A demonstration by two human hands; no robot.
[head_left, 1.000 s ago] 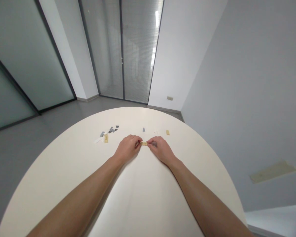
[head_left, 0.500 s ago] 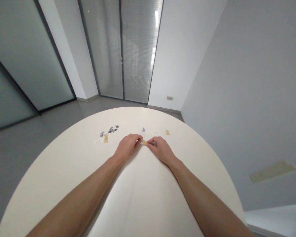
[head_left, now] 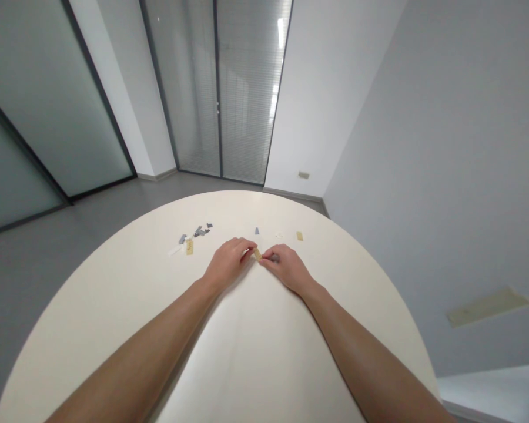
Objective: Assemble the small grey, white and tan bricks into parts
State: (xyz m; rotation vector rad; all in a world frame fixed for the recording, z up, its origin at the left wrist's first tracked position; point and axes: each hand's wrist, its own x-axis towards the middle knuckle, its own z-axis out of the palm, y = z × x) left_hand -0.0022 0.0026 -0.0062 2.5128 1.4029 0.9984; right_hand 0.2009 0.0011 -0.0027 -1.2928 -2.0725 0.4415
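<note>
Between my hands is a small flat yellowish piece, tilted and pinched by its edges. My left hand has thumb and forefinger closed on its upper left end. At its lower right end, the fingertips of my right hand are pressed together on it. Just beyond lies a small blue-grey piece on the white table. Some tiny white bits sit past my right hand, and another yellow piece rests farther right. What the yellowish piece is made of I cannot make out.
To the left, several grey pieces lie scattered near a yellow marked piece and a thin white strip. The table's rounded far edge is close behind them. A wall rises on the right, with glass panels ahead.
The yellowish piece has turned to a steeper slant between my fingers. My right fingertips have shifted slightly left and down; my left hand has hardly moved.
</note>
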